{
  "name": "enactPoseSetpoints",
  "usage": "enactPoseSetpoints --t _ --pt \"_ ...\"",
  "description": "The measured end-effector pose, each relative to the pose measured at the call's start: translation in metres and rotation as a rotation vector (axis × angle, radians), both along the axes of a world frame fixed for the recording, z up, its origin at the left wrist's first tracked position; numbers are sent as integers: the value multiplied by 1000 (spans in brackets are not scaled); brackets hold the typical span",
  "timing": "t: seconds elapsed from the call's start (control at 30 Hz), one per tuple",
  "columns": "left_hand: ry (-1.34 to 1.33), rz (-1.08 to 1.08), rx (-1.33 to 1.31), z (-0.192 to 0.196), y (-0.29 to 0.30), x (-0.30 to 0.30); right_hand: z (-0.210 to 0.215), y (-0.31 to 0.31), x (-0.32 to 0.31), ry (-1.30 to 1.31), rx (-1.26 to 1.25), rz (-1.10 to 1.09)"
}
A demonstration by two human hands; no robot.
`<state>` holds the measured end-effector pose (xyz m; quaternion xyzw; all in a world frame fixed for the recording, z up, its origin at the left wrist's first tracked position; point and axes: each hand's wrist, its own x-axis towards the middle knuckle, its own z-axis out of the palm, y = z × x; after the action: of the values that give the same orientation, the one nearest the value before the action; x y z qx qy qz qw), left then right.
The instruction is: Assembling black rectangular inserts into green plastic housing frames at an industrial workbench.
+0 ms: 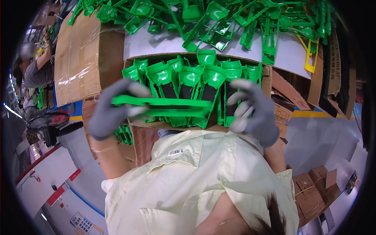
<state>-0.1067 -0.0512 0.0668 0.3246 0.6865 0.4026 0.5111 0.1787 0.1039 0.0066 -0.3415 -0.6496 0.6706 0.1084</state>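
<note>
Green bar point(164, 102): long plastic part, held level across front of box point(266, 76), likely for lining up with packed rows. Left hand point(111, 109), grey glove, clamped on bar's left end. Right hand point(252, 111), grey glove, fingers curled and apart near bar's right end; contact unclear. Box: cardboard, packed with upright green parts point(196, 76). Behind it, white desk point(156, 45) heaped with loose green parts point(219, 19), 1 yellow part point(310, 55). Taped carton point(84, 55) at left. Another person point(35, 70) works far left.

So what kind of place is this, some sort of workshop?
Probably a factory packing line: gloved hands hold a green plastic part over a cardboard box full of them, with more heaped on the table.
</note>
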Motion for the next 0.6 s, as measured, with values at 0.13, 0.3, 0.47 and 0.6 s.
enactPoseSetpoints --t 0.13,0.3,0.47,0.6 --pt "106 -122 -377 19 5 -63 -18 61 25 -93 490 -396" --pt "785 -365 -342 -13 20 -59 -44 134 49 -389 672 -420" --pt "1275 -355 -184 -5 36 -37 -74 182 55 -381 811 -346" --pt "1138 -218 139 -9 100 -27 -94 210 26 -454 994 -242"
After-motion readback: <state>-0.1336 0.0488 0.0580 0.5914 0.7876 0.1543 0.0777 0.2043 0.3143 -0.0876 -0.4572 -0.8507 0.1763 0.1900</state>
